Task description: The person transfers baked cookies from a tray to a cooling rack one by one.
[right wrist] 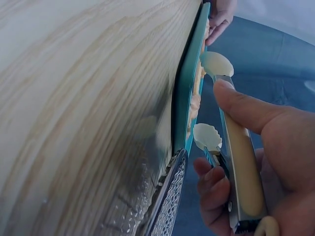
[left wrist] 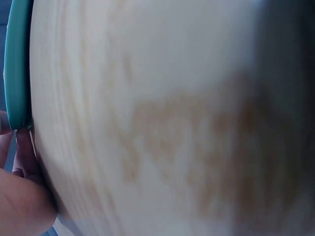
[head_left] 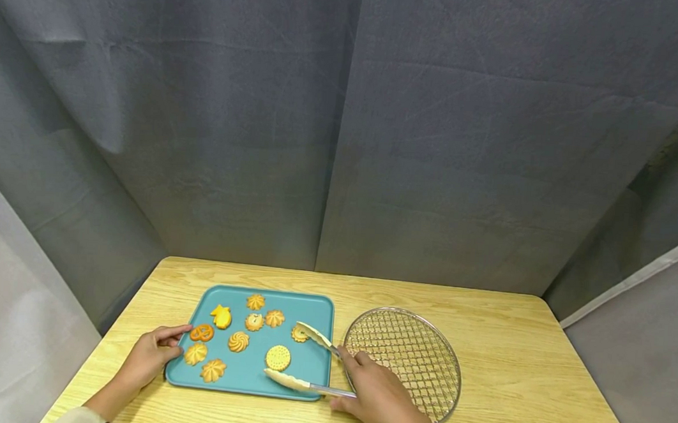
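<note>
Progress: judged early. Ten cookies (head_left: 238, 341) are counted on the baking tray (head_left: 308, 306), between the two hands; no lift appears made at this moment. The right hand (head_left: 378, 392) grasps the tongs (head_left: 332, 390), their arms spread over the tray to its left, the round cookie (head_left: 277, 358) lying between the tips. Closing on it remains, by judgement. The left hand (head_left: 146, 356) pinches the tray's edge, presumably steadying it. Surroundings: a round wire rack (head_left: 426, 353) lies on the worktop (head_left: 527, 362), partly beneath the right hand and reaching beyond it. Curtains (head_left: 433, 178) stand ahead of both hands. Obstructions: the upper tong tip partly hides a scalloped cookie (head_left: 298, 335); the right hand masks the rack's near-left portion
</note>
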A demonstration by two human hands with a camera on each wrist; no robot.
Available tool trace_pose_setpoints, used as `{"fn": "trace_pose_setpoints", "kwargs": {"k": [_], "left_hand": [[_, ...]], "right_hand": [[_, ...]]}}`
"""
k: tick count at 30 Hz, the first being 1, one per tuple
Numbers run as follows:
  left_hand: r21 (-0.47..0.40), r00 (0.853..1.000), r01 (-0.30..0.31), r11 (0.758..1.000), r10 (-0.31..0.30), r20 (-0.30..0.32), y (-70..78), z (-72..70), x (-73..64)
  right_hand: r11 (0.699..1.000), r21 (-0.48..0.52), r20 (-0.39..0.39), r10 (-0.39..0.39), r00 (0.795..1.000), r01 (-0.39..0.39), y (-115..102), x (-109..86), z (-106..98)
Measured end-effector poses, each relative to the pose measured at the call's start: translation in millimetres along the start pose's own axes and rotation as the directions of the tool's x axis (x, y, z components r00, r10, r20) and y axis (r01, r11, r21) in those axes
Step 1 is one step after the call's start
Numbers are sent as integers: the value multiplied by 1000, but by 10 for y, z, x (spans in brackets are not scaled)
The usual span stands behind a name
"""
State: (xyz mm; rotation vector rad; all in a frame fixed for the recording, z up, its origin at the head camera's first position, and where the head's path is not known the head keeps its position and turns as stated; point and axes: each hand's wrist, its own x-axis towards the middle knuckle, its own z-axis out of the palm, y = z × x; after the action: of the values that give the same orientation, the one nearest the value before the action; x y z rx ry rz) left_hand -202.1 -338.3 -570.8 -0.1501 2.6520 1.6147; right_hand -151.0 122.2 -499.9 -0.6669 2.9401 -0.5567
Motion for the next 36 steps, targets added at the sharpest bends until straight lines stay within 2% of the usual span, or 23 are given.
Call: {"fn": "trace_pose_setpoints", "kwargs": {"k": [11, 21, 36], "left_hand": [[-8, 1000, 5, 1000, -5, 1, 3, 0, -1], [38, 1000, -15, 999, 15, -7, -12, -5, -8], [29, 1000, 0, 1000, 0, -2, 14, -1, -6]], "right_hand": [[999, -19, -30, -37, 999, 36, -23, 8, 17], [996, -6, -33, -89, 995, 89, -34, 12, 22], [999, 8, -33, -49, 998, 49, 10, -42, -38]]}}
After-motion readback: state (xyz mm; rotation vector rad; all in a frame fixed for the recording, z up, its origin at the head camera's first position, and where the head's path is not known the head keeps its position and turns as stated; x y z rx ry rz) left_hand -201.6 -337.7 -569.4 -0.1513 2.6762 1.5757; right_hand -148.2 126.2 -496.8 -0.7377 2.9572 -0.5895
